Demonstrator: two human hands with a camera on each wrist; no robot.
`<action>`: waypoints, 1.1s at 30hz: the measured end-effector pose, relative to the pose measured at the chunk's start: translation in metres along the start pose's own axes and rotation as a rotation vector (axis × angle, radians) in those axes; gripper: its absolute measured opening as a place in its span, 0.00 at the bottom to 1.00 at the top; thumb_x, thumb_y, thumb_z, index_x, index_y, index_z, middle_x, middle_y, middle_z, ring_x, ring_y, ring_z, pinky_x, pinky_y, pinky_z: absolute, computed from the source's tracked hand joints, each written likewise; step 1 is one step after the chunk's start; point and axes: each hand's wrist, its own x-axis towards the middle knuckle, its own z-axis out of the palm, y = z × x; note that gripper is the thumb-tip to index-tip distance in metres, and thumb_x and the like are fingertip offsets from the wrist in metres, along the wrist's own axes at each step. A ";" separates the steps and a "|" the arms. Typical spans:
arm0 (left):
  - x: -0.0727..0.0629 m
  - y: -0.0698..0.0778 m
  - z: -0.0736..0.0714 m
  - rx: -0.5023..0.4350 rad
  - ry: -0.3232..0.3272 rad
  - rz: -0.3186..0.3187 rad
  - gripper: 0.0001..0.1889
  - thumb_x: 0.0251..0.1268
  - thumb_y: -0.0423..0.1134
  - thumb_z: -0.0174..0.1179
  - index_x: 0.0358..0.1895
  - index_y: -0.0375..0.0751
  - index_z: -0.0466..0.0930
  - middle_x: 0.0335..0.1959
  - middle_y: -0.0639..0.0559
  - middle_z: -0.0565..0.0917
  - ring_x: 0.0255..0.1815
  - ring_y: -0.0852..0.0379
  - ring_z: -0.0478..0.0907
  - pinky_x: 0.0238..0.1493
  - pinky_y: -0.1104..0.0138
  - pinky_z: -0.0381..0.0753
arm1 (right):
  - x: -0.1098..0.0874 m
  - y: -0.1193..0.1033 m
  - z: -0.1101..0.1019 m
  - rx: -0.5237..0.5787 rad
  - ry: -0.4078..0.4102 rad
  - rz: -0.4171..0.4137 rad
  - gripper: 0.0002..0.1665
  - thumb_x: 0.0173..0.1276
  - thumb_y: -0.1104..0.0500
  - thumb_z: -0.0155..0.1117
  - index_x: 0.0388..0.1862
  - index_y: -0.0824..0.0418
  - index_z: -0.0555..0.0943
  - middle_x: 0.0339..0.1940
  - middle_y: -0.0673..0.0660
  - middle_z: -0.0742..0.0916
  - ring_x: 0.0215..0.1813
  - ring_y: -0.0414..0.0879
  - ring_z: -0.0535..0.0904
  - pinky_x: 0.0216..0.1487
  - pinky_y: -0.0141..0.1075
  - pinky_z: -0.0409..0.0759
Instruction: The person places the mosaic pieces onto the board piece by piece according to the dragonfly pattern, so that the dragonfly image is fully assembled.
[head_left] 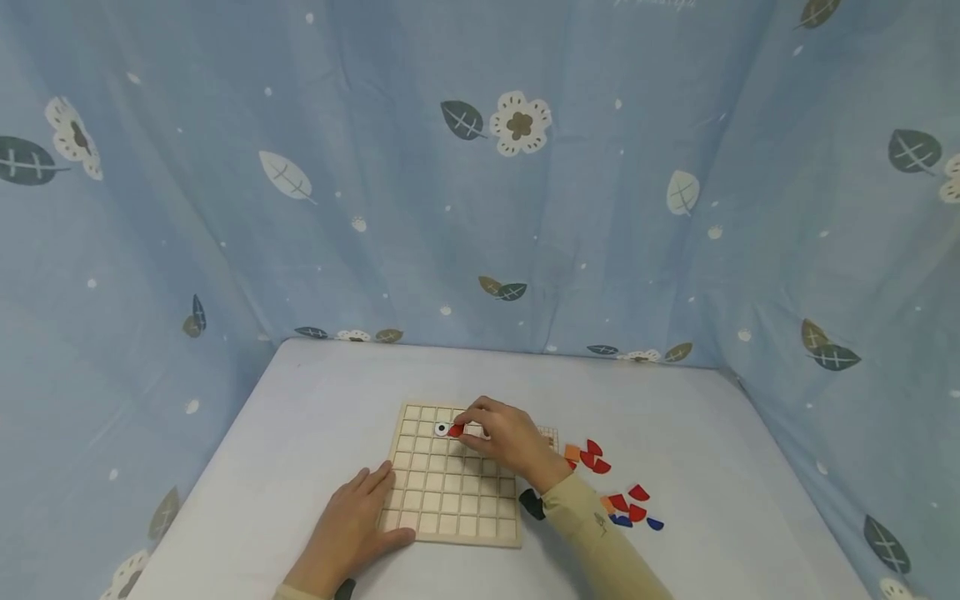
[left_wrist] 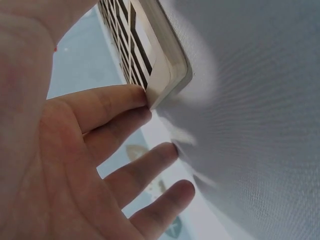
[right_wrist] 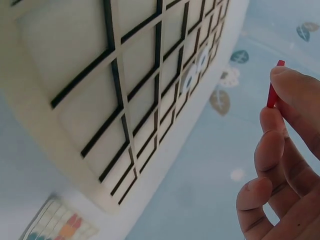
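Observation:
A wooden grid board (head_left: 441,481) lies on the table. My left hand (head_left: 351,517) rests at its lower left corner, the fingers (left_wrist: 115,102) fairly straight and touching the frame. Above the board's upper rows, my right hand (head_left: 506,433) pinches a small red piece (right_wrist: 273,90) between thumb and finger; its flat edge faces the right wrist view. A white tile with a black eye dot (head_left: 442,428) sits in an upper cell. Two eye tiles (right_wrist: 189,81) show in the right wrist view; in the head view the right hand covers part of that row.
Right of the board lie loose red pieces (head_left: 602,467), orange squares (head_left: 572,452) and blue pieces (head_left: 656,524). A small printed grid card (right_wrist: 60,222) lies beside the board, partly behind the right hand. A blue patterned curtain (head_left: 420,208) surrounds the white table (head_left: 315,400).

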 end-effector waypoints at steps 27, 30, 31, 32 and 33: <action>0.000 0.002 -0.002 0.003 0.005 0.018 0.51 0.49 0.66 0.72 0.68 0.28 0.74 0.72 0.39 0.72 0.69 0.31 0.69 0.67 0.41 0.70 | 0.022 -0.008 0.033 -0.095 -0.221 0.043 0.14 0.64 0.48 0.75 0.48 0.47 0.89 0.41 0.44 0.84 0.37 0.32 0.78 0.37 0.27 0.80; -0.001 0.002 -0.003 -0.004 0.010 0.019 0.51 0.49 0.66 0.73 0.67 0.28 0.74 0.72 0.38 0.72 0.69 0.31 0.69 0.67 0.41 0.71 | 0.023 -0.009 0.036 -0.086 -0.230 0.045 0.14 0.64 0.48 0.76 0.48 0.47 0.89 0.40 0.44 0.84 0.36 0.33 0.78 0.37 0.27 0.80; -0.001 0.002 -0.003 -0.006 0.013 0.020 0.50 0.49 0.66 0.73 0.67 0.28 0.74 0.72 0.38 0.72 0.69 0.31 0.69 0.67 0.41 0.71 | 0.024 -0.009 0.036 -0.082 -0.232 0.048 0.13 0.64 0.49 0.76 0.47 0.47 0.89 0.40 0.44 0.84 0.36 0.33 0.78 0.37 0.28 0.80; -0.001 0.002 -0.003 -0.007 0.017 0.022 0.50 0.49 0.65 0.73 0.67 0.28 0.74 0.72 0.38 0.72 0.69 0.31 0.69 0.66 0.41 0.71 | 0.024 -0.010 0.036 -0.076 -0.237 0.052 0.13 0.64 0.49 0.76 0.47 0.47 0.89 0.40 0.44 0.84 0.36 0.33 0.78 0.37 0.28 0.80; -0.001 0.002 -0.003 -0.006 0.021 0.024 0.50 0.49 0.65 0.73 0.67 0.28 0.74 0.72 0.38 0.72 0.69 0.31 0.70 0.66 0.41 0.71 | 0.025 -0.011 0.037 -0.072 -0.243 0.058 0.13 0.64 0.49 0.76 0.47 0.46 0.89 0.40 0.44 0.84 0.36 0.33 0.78 0.37 0.28 0.80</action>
